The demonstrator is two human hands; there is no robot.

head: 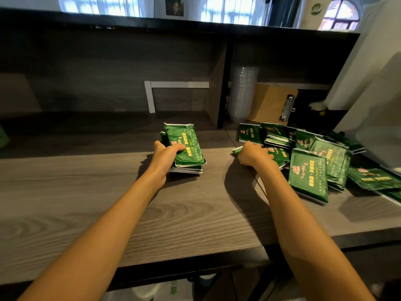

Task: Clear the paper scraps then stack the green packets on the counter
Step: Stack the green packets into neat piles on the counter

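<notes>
Green packets (308,177), light, slick and floppy by the look and best pinched at a short edge, lay heaped at counter (108,203) right; left hand (167,153) gripped a small stack (186,148) mid-counter, right hand (253,156) curled on one heap-edge packet (237,149).

The left grip (167,156) holds a packet stack (188,146) on the tabletop (108,203); at 3 o'clock of it, the right grip (253,156) grasps one packet (237,150).
</notes>
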